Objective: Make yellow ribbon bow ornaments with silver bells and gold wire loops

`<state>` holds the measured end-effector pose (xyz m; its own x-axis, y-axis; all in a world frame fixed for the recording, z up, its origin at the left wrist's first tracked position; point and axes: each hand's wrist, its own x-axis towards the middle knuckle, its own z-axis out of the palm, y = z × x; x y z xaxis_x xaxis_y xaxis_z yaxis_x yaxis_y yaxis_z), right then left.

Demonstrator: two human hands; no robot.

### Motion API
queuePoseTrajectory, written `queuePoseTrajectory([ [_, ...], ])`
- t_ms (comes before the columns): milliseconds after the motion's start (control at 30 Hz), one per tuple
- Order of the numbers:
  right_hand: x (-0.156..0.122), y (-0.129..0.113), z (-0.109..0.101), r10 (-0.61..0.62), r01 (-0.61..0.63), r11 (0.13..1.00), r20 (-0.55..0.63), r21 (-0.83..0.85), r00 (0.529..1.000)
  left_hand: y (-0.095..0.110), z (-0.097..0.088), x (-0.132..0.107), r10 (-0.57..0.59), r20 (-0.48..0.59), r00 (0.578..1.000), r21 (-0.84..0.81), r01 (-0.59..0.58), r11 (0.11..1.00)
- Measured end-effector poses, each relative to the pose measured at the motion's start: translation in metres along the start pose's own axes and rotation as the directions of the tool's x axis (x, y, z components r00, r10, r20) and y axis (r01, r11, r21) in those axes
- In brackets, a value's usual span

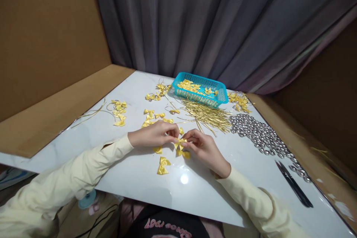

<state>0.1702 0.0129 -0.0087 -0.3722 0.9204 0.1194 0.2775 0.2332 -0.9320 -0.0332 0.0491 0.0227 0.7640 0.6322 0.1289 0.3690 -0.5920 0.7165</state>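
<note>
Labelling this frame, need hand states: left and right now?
Left hand: closed, holding one side of a yellow bow.
Right hand: closed, holding the same bow's other side.

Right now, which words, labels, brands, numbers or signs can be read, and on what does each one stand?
"Since 1987": pink lettering, upside down in view, on the dark garment; blurred, so this reading is uncertain.
Pink marking below it: cut off, unreadable.
No other text can be made out.
</note>
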Motion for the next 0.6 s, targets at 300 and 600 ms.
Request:
queuePoseTrajectory([
  [300, 0.002, -0.017, -0.011, -0.079, 0.080, 0.982, 0.015, -0.169, 0.997, 0.003, 0.007, 0.000, 0.152, 0.024, 0.988, 0.136, -0.153, 0.979],
  [600, 0.000, -0.017, -0.007, 0.079, -0.072, 0.994, -0.075, 0.082, 0.994, 0.007, 0.005, -0.001, 0.125, -0.021, 0.992, 0.091, -0.123, 0.988],
])
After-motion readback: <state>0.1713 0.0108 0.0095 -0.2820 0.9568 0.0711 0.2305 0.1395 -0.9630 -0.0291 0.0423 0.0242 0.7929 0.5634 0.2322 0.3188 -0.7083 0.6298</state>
